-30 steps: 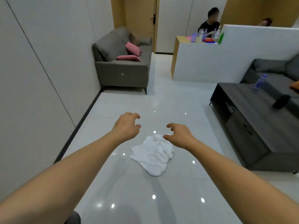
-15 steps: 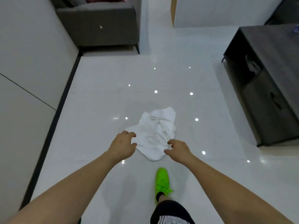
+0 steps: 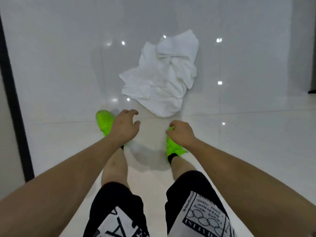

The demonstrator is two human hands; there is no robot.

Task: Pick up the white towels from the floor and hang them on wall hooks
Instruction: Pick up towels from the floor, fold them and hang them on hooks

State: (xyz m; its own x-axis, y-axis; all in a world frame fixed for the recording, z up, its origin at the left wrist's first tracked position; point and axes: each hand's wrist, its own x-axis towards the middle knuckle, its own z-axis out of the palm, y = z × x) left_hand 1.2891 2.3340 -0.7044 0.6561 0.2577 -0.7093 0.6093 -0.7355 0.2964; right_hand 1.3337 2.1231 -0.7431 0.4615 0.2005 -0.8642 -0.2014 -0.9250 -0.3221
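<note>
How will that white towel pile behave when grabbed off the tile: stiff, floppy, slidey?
Likely floppy: the white towels lie crumpled in soft folds, so they should drape and sag from any pinch point. Probably light, being thin cloth. The glossy floor mirrors the ceiling lights, so a push may slide the pile instead of bunching it. Neither the left hand nor the right hand touches it.

Glossy white tiled floor (image 3: pixel 68 82) mirrors small ceiling lights as bright spots. A dark baseboard (image 3: pixel 15 100) edges the left wall; at far right, possibly furniture (image 3: pixel 312 90).
</note>
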